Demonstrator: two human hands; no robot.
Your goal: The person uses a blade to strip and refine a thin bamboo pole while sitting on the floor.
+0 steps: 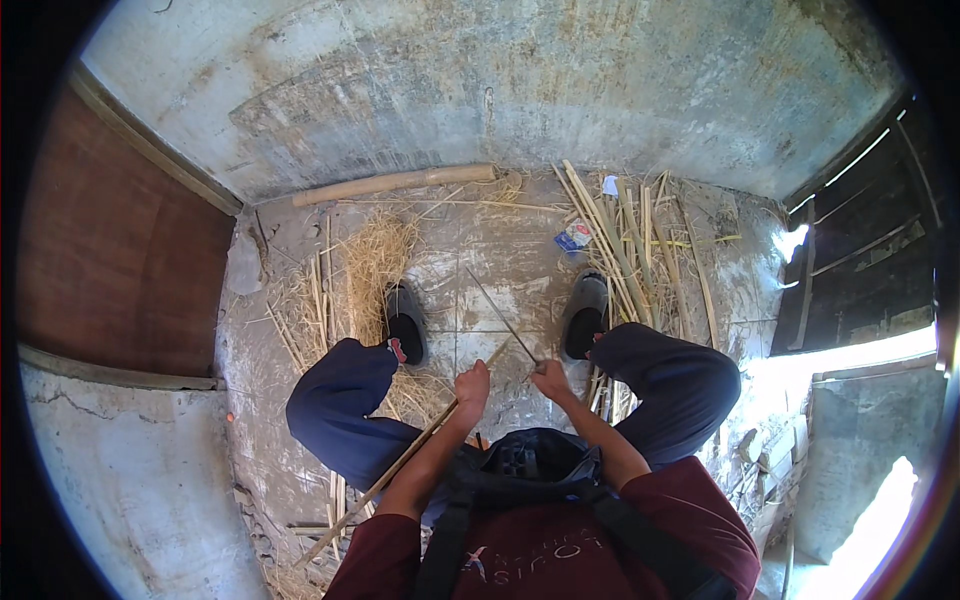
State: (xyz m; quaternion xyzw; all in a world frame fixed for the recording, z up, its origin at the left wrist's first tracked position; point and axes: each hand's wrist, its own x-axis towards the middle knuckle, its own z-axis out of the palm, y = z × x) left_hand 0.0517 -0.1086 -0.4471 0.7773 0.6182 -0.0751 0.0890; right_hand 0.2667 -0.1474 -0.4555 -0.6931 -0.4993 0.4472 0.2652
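Note:
My left hand (pixel 472 390) is closed round a long, thin bamboo strip (pixel 388 477). The strip slants from the lower left, beside my left forearm, and its short far end sticks out beyond my fist. In my right hand (pixel 550 380) is a long narrow knife (pixel 500 313), its handle mostly covered by my fingers. The blade points away and to the left, over the floor between my feet. Its lower part passes close to the strip's far end; whether they touch I cannot tell.
Split bamboo pieces (pixel 640 255) lie beyond my right foot. Pale shavings (pixel 375 255) are heaped beyond my left foot. A thick bamboo pole (pixel 400 184) rests along the foot of the wall (pixel 500 90). Near the split pieces lies a blue and white packet (pixel 573 237).

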